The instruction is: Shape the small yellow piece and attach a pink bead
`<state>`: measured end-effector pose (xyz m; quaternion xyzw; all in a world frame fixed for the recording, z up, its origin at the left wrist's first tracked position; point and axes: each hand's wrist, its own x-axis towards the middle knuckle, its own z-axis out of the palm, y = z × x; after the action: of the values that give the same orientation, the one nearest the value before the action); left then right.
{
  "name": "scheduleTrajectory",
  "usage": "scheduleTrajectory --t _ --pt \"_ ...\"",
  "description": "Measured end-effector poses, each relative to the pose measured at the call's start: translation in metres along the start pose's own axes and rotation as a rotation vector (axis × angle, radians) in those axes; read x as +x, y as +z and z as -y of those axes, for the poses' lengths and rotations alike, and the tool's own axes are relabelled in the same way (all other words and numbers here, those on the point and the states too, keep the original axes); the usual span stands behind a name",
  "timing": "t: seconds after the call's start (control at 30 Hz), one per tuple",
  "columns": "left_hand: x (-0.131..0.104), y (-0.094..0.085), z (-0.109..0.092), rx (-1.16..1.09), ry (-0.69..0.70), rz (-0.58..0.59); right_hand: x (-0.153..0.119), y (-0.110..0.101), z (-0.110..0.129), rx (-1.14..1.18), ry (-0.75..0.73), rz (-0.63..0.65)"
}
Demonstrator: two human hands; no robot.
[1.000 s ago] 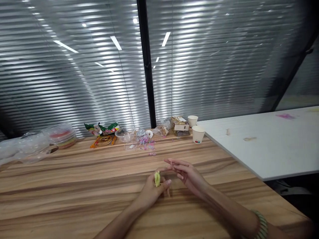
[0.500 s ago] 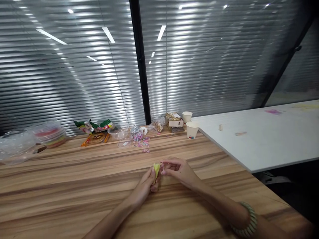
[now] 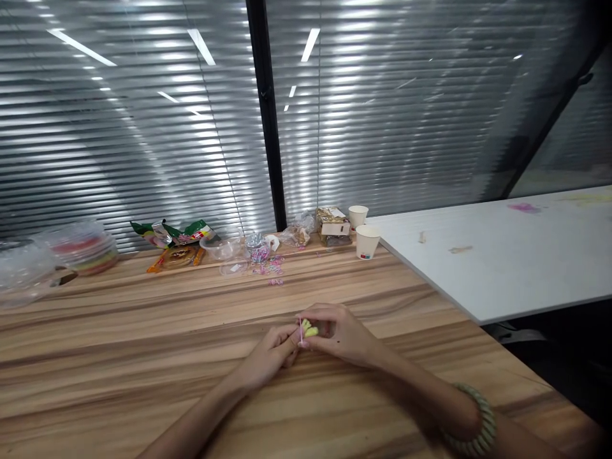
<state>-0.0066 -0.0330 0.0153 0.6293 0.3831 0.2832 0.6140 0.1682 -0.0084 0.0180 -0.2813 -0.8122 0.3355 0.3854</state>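
Note:
My left hand (image 3: 268, 356) is closed on a small, soft-looking yellow piece (image 3: 312, 331), bunched up, with two ends sticking out to the right past the fingertips. What it is made of I cannot make out. My right hand (image 3: 345, 336) holds a thin pink rubber band (image 3: 301, 330), stretched between thumb and fingers. The band stands around or just in front of the yellow piece, close against the left fingertips; which of these I cannot tell. Both hands are just above the wooden table (image 3: 143, 357).
Small pink and purple bands (image 3: 270, 268) lie scattered near a clear tub (image 3: 222, 245). Behind are snack packets (image 3: 179, 236), a box (image 3: 333, 223) and paper cups (image 3: 367, 242). Stacked plastic containers (image 3: 86, 245) stand at left, a white table (image 3: 502, 268) at right.
My right hand has moved left, bringing the stretched pink band from beside the yellow piece to my left fingertips. The yellow piece has tipped from upright to pointing right.

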Motion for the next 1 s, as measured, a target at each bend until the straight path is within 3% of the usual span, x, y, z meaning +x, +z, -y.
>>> scheduleTrajectory --t 0.23,0.63,0.8,1.0 --pt "-0.006 0.0 -0.003 0.056 0.027 0.006 0.0 -0.006 -0.002 -0.004 0.038 0.097" --pt "-0.007 0.0 -0.006 0.618 0.202 -0.079 -0.004 0.001 -0.008 0.014 0.167 0.105" --pt "-0.008 -0.001 -0.004 0.656 0.266 -0.209 -0.003 0.002 -0.01 0.302 0.316 0.177" --pt "-0.004 -0.006 0.001 0.513 0.312 -0.506 0.0 0.005 -0.007 0.506 0.374 0.136"
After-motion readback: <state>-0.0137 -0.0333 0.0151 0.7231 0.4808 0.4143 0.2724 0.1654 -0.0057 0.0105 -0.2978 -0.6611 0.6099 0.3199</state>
